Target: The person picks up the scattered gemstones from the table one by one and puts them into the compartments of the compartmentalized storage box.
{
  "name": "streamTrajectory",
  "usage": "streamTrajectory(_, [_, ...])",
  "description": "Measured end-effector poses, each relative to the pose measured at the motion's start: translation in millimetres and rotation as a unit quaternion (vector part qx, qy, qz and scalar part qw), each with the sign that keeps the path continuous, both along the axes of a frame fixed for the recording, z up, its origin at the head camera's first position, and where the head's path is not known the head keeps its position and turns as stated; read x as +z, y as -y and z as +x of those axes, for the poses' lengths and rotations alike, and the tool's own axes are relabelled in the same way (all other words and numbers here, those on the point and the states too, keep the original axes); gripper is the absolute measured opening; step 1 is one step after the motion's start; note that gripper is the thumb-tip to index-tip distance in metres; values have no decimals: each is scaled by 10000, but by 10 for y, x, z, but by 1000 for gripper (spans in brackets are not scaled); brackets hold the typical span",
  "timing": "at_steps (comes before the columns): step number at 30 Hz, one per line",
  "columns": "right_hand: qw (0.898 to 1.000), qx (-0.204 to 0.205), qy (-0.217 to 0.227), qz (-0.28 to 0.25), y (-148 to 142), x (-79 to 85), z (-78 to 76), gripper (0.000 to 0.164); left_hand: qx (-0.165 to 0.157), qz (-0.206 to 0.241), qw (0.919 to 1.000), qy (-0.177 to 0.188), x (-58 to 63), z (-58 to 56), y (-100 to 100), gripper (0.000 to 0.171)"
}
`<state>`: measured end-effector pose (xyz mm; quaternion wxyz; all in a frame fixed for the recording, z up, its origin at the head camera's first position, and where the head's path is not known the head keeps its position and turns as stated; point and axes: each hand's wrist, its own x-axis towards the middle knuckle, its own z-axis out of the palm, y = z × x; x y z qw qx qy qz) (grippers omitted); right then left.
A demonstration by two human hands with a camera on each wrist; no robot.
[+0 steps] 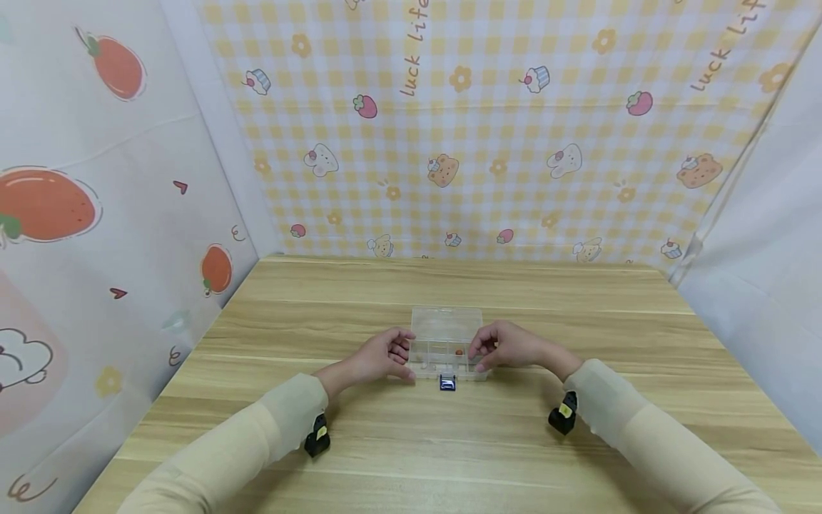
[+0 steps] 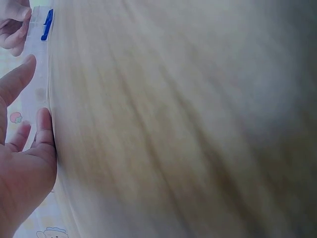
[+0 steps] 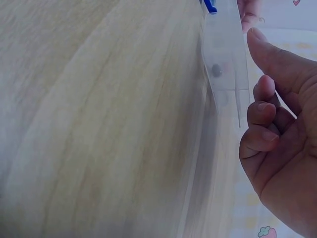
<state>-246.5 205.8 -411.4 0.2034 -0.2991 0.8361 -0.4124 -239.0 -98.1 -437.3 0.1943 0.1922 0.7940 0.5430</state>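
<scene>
On the table lies a clear plastic compartment box [image 1: 438, 357] with its lid [image 1: 446, 325] raised at the back. A blue-edged clasp [image 1: 447, 383] sticks out from its front edge. One compartment holds a small orange-red piece [image 1: 459, 352]; a dark round piece [image 3: 216, 70] shows through the wall in the right wrist view. My left hand [image 1: 384, 355] is at the box's left end, thumb and fingers spread apart around that side. Over the right-end compartment is my right hand [image 1: 511, 345], its fingers loosely bent and a gap between thumb and index, with nothing visible in it.
The wood-grain table [image 1: 449, 450] extends around the box. Behind it hangs a yellow checked cloth [image 1: 475, 135], with a printed white cloth [image 1: 128, 171] at the left and a plain white one [image 1: 764, 214] at the right. Each wrist carries a small black camera [image 1: 317, 435].
</scene>
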Motion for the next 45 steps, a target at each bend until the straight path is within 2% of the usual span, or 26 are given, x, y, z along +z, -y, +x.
streamTrajectory(15, [9998, -142, -166, 24, -97, 33, -20, 17, -97, -111, 9999, -81, -34, -65, 5, 73])
streamTrajectory(25, [9995, -289, -135, -20, -168, 36, -45, 19, -128, -121, 9998, -75, -12, -70, 43, 79])
streamTrajectory(32, [9990, -416, -133, 14, -233, 102, -48, 21, -53, -151, 9998, -114, 69, -54, 83, 80])
streamTrajectory(38, [9980, -564, -285, -81, -293, 167, -41, 19, 99, -286, 9992, -270, 159, -111, 158, 80])
streamTrajectory(45, [9905, -1060, -859, -136, -402, 221, -39, 25, 504, -591, 9928, -910, 260, -182, 266, 75])
